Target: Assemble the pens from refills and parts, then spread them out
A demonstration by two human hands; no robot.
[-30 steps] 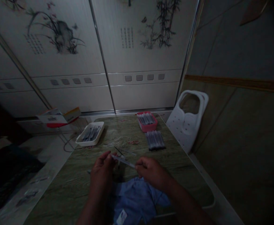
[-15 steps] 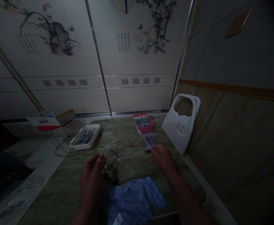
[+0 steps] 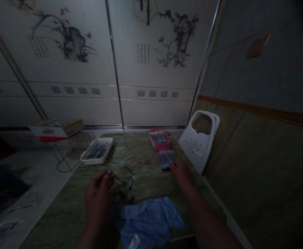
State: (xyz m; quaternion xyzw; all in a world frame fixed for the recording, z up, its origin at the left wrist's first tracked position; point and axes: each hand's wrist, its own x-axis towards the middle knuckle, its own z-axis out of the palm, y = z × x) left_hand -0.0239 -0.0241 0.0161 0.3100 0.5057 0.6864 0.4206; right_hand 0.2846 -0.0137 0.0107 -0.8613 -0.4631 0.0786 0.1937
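My left hand (image 3: 99, 190) hovers above the near left of the table, thumb and fingers pinched together. A thin dark stick (image 3: 119, 180) juts to the right from its fingertips. My right hand (image 3: 182, 175) is closed at the near right edge of a row of clear pens (image 3: 166, 159) with dark ends, its fingertips on the outermost pen; they partly hide that end. Between my hands lie a few loose thin sticks (image 3: 129, 170) and a pale strip (image 3: 140, 171). Small dark and clear pieces (image 3: 130, 185) lie nearer me, some blurred.
Behind the row stands a pink basket (image 3: 164, 145) full of pens. A white tray (image 3: 97, 161) of dark-tipped pens is at the back left. Small reddish bits (image 3: 145, 161) lie mid-table. A blue cloth (image 3: 148, 221) covers the near edge. A folded white chair (image 3: 200, 141) leans at the right wall.
My right hand has moved slightly right and down; the clear pen slanting from its fingers no longer sticks out. My left hand has shifted slightly left, and the dark stick shows more plainly. The view has tilted.
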